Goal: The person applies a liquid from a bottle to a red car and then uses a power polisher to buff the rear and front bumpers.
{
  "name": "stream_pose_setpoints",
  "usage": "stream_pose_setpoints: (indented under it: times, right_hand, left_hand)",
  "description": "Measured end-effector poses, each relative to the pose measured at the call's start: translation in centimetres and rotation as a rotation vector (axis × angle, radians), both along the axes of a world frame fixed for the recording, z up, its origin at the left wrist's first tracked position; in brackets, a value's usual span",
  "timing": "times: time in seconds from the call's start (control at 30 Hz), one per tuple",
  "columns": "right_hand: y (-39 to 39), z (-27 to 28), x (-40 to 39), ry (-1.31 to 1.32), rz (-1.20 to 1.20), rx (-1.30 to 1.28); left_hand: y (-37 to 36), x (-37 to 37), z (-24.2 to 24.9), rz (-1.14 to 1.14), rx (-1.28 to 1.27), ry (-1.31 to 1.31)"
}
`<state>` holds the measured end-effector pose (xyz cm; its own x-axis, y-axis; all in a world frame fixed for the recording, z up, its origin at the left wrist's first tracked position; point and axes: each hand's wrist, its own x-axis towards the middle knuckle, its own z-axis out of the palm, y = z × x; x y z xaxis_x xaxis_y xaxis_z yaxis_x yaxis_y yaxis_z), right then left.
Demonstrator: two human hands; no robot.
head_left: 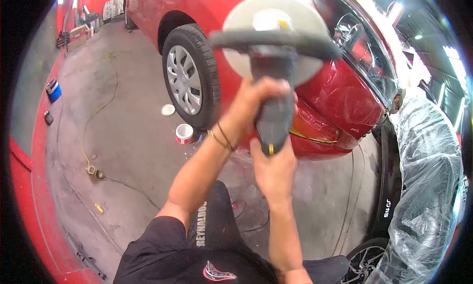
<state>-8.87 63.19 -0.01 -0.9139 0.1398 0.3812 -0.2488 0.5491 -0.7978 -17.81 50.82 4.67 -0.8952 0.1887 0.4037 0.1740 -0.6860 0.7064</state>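
A polisher [276,111] with a black body and a wide, pale round pad is raised in front of a red car [330,94]. My left hand [263,94] is closed around the upper part of its body, just under the pad. Lower down, my right hand [276,168] grips the rear end of the tool. The pad overlaps the car's side in view; whether it touches the paint cannot be made out. A black bar runs across the pad and looks blurred.
An open white tub [185,133] and a pale lid [168,110] lie near the car's wheel [189,77]. A cord with a yellow connector [91,171] crosses the floor. Clear plastic sheeting [423,185] hangs at the right. A blue can [53,90] stands by the left wall.
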Motion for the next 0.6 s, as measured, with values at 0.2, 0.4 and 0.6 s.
stream_pose_setpoints:
  times: [0.2,0.4,0.6]
  right_hand:
    - [-0.4,7.5,3.1,-0.067,0.232,0.304]
    - [0.6,7.8,4.9,-0.082,0.248,0.484]
    - [-0.9,8.9,3.1,0.031,0.163,0.48]
  left_hand:
    - [-3.5,0.3,1.2,-0.095,0.267,-0.117]
    - [-2.7,3.0,0.9,-0.05,0.261,-0.16]
    - [-3.3,0.2,3.7,-0.116,0.292,-0.101]
